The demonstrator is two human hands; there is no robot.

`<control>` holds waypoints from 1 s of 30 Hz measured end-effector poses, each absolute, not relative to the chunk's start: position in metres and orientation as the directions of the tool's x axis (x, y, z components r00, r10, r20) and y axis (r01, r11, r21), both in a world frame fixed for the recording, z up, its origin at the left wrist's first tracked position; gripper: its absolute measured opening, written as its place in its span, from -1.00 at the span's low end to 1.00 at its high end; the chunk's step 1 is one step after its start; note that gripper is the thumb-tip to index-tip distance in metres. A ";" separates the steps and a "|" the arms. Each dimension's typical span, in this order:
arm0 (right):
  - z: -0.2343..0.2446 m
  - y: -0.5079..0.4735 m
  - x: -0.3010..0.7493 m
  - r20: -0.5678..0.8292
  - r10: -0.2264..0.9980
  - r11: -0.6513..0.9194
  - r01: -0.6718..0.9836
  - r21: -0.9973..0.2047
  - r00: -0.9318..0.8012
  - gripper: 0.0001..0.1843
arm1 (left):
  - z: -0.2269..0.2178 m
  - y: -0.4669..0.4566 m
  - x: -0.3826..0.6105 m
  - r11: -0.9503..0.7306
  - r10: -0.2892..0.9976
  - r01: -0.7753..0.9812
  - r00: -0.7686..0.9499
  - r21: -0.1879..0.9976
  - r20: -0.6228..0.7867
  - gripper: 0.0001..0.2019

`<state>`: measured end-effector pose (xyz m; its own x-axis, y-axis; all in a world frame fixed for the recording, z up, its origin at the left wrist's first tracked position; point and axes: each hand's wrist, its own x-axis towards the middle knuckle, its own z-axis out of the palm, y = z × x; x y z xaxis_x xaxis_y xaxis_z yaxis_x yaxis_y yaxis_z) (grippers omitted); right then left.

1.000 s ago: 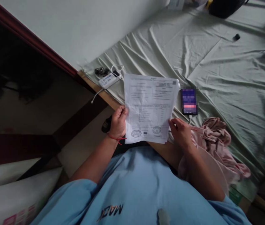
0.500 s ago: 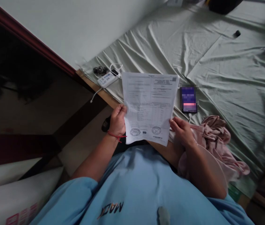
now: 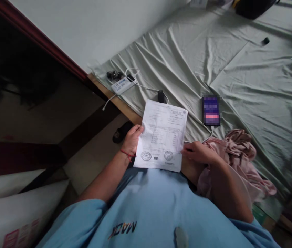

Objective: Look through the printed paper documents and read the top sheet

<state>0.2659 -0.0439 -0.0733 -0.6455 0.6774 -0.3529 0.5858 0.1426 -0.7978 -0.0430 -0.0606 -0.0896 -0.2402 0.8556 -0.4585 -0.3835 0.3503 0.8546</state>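
Note:
A white printed document with two oval or round stamps near its bottom edge is held in front of my blue shirt. My left hand, a red string on its wrist, pinches the sheet's left edge between thumb and fingers. On the opposite side, my right hand has its fingers closed at the lower right edge of the paper. The sheet tilts away from me, its top end over the bed's edge. Small print on it is too fine to read.
A pale green sheet covers the bed. On it lie a phone plugged into a cable, crumpled pink cloth, a white power strip with a cord, and a small black object. A dark shoe is on the floor.
The document has come down toward my body and tipped flatter, uncovering the small black object behind its top edge. Both hands have lowered slightly with it.

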 end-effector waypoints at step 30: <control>-0.107 -0.033 0.250 -0.379 0.921 -0.379 0.025 -0.925 -0.085 -0.43 | -0.108 -0.056 -0.003 0.303 0.819 -0.544 -0.270 0.782 -0.506 -0.40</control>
